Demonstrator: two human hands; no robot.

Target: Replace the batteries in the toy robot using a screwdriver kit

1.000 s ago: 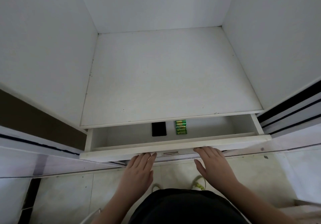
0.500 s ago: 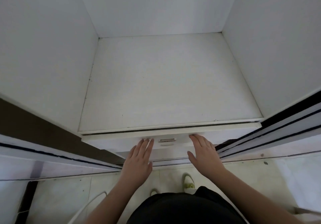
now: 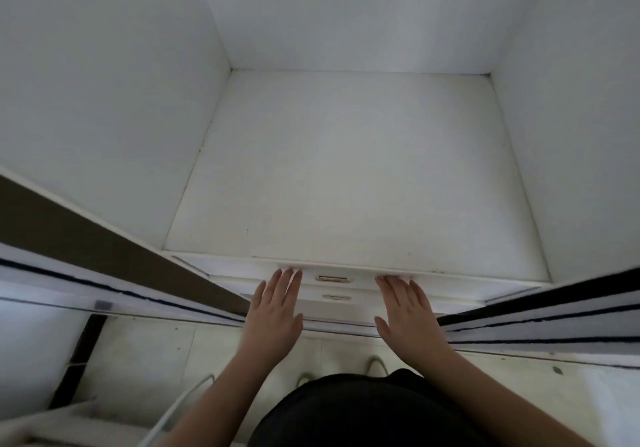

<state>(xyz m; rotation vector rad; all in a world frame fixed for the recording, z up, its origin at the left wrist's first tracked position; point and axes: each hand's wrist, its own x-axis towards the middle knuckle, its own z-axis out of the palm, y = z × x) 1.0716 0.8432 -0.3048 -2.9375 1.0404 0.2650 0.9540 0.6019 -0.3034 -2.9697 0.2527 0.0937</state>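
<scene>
Both hands flat, fingers straight, left hand and right hand pressing closed top drawer (second drawer below), wardrobe shelf above, batteries hidden.

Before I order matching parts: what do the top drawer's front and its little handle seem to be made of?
The top drawer front looks like white painted or laminated board: flat, matte, square-edged, matching the shelf above. Whether wood or composite lies underneath cannot be told. The handle looks like metal with a pale brass or champagne finish, judging by its thin recessed shape and slight sheen.
</scene>
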